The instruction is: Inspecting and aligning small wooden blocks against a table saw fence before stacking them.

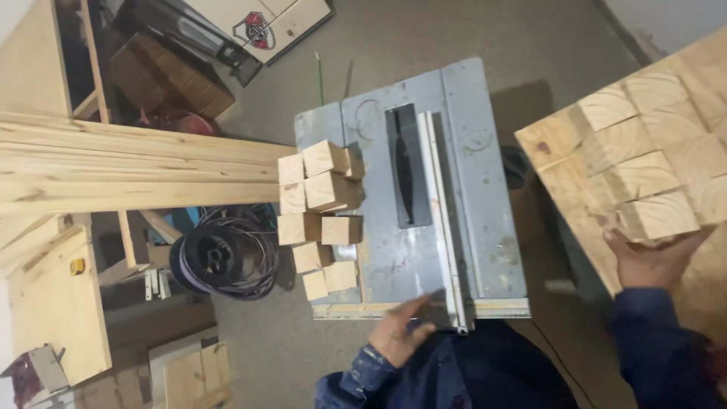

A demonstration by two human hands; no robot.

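I look down on the big grey saw table [469, 189] in the middle. On the right sits a wide wood board [560, 167] with many blocks stacked on it. My right hand [651, 261] is curled around the nearest wood block [657, 216] on that board, fingers wrapped from below. A little pile of cut blocks [322, 216] sits on the saw table's left side. My left hand [401, 333] lies flat and spread on the front edge. I think I should grip the block tight and keep my left hand away from the blade slot [405, 170].
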